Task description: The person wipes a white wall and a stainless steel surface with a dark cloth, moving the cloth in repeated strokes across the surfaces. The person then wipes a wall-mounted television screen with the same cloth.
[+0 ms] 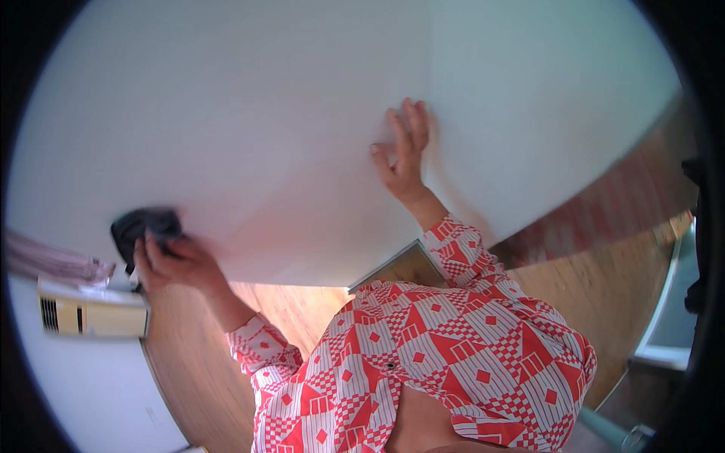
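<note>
A broad white surface, seemingly a wall (272,147), rises before me, with a vertical corner line right of the middle. At the lower left, my left hand (175,263) holds a dark, crumpled cloth (146,226) against or close to it; the cloth's edges are blurred. Near the corner line, my right hand (405,150) rests on or just off the white surface, its fingers spread and nothing in them. Both forearms are in the sleeves of a red and white patterned shirt (430,345).
A cream-coloured unit with dark vents (107,314) and a pinkish curtain (56,260) are at left. Wood-look floor (192,374) lies below. A reddish-brown panel (600,209) runs along the right. A grey-framed panel (396,266) stands low at the middle; a pale-framed object (668,317) is at far right.
</note>
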### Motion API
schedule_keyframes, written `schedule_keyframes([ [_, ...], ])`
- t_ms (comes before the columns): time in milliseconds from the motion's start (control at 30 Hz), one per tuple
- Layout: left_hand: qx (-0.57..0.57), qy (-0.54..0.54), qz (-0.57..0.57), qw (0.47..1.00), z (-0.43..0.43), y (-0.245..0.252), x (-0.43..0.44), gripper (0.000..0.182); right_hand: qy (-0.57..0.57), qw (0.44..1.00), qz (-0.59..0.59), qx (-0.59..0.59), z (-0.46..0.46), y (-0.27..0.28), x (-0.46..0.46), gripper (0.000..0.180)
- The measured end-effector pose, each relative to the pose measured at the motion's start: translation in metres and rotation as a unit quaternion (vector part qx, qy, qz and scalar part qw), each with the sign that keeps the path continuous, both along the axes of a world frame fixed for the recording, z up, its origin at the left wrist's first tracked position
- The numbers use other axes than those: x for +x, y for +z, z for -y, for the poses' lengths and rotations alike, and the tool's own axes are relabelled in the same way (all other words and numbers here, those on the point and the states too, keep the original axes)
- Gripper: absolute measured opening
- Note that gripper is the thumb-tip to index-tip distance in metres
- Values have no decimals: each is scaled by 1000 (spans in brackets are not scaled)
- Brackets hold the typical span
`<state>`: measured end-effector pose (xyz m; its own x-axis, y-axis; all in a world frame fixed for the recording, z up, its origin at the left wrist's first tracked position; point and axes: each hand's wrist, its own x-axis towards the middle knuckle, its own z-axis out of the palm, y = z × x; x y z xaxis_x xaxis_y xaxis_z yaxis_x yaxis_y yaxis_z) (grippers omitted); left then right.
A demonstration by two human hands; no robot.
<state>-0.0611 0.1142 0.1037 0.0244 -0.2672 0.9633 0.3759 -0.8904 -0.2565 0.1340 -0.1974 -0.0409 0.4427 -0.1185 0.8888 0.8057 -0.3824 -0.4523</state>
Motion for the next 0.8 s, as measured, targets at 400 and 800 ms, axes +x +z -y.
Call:
schedule_keyframes([
  [400, 36, 6, -141, 989, 114, -55, 36, 24, 190, 979, 61, -25, -11, 57, -45, 65],
  [800, -131, -323, -67, 935, 89, 58, 158, 28, 167, 949, 268, 11, 10, 114, -51, 26],
])
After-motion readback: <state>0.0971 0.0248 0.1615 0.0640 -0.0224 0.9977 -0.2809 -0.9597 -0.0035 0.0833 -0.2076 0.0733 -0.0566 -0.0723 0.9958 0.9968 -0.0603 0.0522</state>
